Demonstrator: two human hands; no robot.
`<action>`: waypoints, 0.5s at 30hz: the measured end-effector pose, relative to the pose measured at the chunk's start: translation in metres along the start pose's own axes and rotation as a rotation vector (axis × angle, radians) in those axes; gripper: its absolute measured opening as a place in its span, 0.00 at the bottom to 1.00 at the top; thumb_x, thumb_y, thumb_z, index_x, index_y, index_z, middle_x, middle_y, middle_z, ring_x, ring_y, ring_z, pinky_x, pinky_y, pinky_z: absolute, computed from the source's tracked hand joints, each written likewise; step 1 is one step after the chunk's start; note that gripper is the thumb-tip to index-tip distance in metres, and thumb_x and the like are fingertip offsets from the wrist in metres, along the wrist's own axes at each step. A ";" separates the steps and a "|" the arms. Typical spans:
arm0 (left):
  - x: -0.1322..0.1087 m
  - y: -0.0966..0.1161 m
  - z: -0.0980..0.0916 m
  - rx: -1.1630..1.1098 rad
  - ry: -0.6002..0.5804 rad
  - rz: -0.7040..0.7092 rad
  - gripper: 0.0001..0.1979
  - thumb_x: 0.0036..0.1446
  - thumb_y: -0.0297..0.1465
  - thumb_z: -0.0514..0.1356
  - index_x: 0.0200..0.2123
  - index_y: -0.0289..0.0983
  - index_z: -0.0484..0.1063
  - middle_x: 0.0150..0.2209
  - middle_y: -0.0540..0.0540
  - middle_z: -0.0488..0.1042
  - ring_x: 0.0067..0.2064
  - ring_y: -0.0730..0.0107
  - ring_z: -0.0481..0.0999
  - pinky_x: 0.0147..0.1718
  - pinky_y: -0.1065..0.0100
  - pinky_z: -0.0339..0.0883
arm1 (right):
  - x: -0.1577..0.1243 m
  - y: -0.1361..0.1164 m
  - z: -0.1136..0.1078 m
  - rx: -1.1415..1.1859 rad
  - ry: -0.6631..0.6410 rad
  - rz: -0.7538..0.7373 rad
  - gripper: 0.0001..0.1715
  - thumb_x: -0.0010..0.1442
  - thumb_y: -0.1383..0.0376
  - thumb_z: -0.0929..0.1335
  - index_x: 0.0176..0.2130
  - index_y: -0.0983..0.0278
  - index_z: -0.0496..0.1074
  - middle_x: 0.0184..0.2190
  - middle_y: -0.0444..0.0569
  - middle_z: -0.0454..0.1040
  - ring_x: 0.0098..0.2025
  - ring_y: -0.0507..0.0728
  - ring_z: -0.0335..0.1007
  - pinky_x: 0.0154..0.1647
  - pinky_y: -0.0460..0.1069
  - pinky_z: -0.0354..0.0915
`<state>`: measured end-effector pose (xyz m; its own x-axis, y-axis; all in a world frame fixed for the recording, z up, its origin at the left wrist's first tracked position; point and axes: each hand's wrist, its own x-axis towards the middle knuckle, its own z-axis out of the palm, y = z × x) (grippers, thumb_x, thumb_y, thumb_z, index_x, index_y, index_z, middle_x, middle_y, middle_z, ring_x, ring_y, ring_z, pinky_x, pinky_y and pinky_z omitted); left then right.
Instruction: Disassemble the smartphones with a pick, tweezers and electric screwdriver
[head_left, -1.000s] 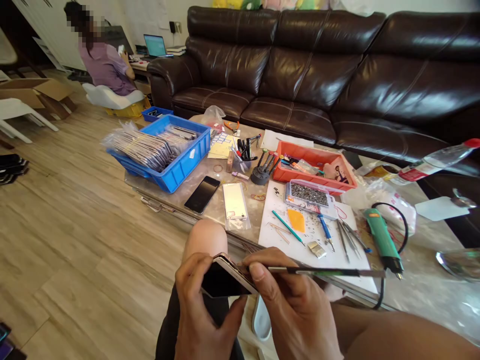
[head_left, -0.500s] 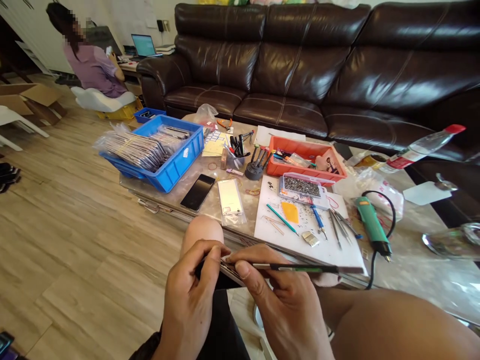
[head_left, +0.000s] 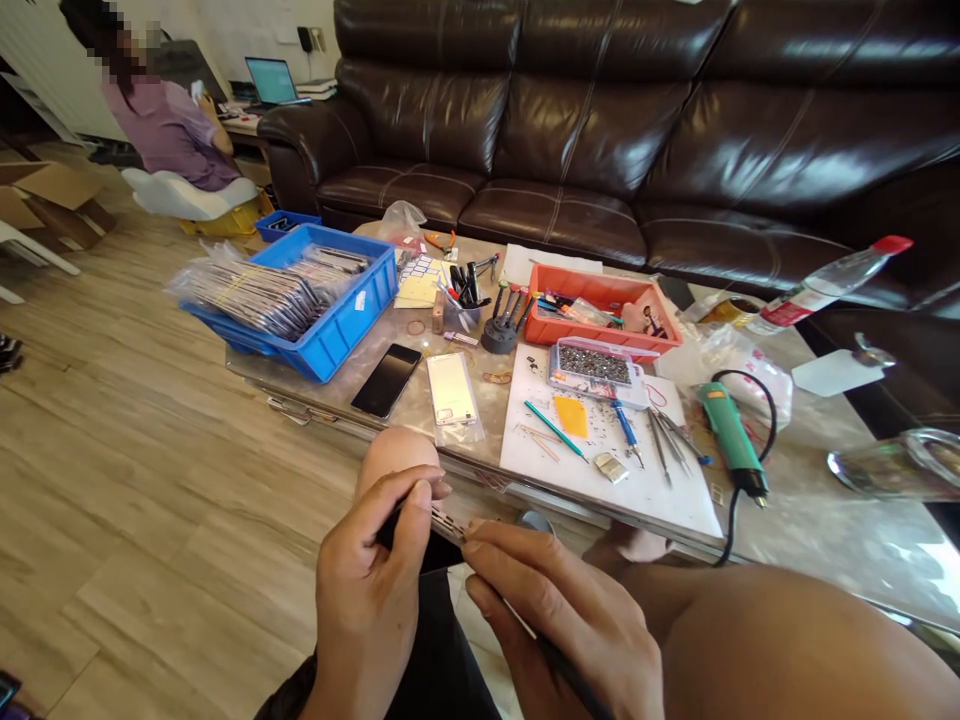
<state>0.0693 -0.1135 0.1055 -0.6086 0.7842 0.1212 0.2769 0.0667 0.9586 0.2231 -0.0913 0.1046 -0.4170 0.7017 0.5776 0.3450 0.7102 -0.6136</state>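
Phone with a black screen and a slotted, light-coloured edge [head_left: 444,554] sits above the lap, clasped by the bare left hand [head_left: 373,585]. The bare right hand [head_left: 570,595] grips a slim, dark, stick-shaped tool [head_left: 571,677], fingertips at the phone's edge, before a white rectangular mat [head_left: 553,482] on the table [head_left: 799,530].

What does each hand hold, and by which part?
Left hand: a phone, by its left end. Right hand: a slim dark tool, by its shaft, tip hidden.
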 end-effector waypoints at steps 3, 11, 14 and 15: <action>-0.002 0.000 0.003 0.002 0.012 0.000 0.11 0.63 0.38 0.63 0.35 0.42 0.84 0.35 0.49 0.86 0.36 0.66 0.86 0.37 0.74 0.79 | -0.008 -0.002 0.008 -0.087 0.059 -0.006 0.14 0.67 0.72 0.70 0.50 0.59 0.78 0.43 0.49 0.86 0.40 0.55 0.85 0.40 0.46 0.79; -0.004 -0.003 0.007 0.027 0.016 -0.029 0.11 0.63 0.40 0.63 0.36 0.42 0.84 0.34 0.49 0.86 0.36 0.66 0.86 0.37 0.73 0.79 | -0.007 -0.008 0.018 -0.063 0.103 0.147 0.15 0.66 0.73 0.70 0.49 0.57 0.80 0.43 0.49 0.85 0.41 0.55 0.84 0.42 0.46 0.77; -0.006 -0.006 0.005 0.041 0.007 -0.042 0.11 0.64 0.41 0.63 0.38 0.43 0.85 0.37 0.48 0.86 0.39 0.65 0.86 0.42 0.72 0.78 | 0.009 -0.006 0.012 0.184 0.094 0.355 0.08 0.68 0.69 0.70 0.40 0.58 0.81 0.35 0.45 0.83 0.35 0.53 0.82 0.37 0.43 0.76; -0.007 -0.007 0.005 0.036 0.004 -0.045 0.11 0.64 0.40 0.63 0.39 0.43 0.85 0.37 0.48 0.86 0.39 0.65 0.86 0.42 0.72 0.78 | 0.015 -0.005 0.009 0.265 0.079 0.429 0.09 0.68 0.67 0.70 0.37 0.58 0.81 0.33 0.44 0.83 0.34 0.53 0.81 0.36 0.43 0.75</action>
<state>0.0748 -0.1163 0.0967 -0.6238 0.7775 0.0793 0.2761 0.1243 0.9531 0.2081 -0.0848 0.1110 -0.2160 0.9366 0.2761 0.2424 0.3253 -0.9140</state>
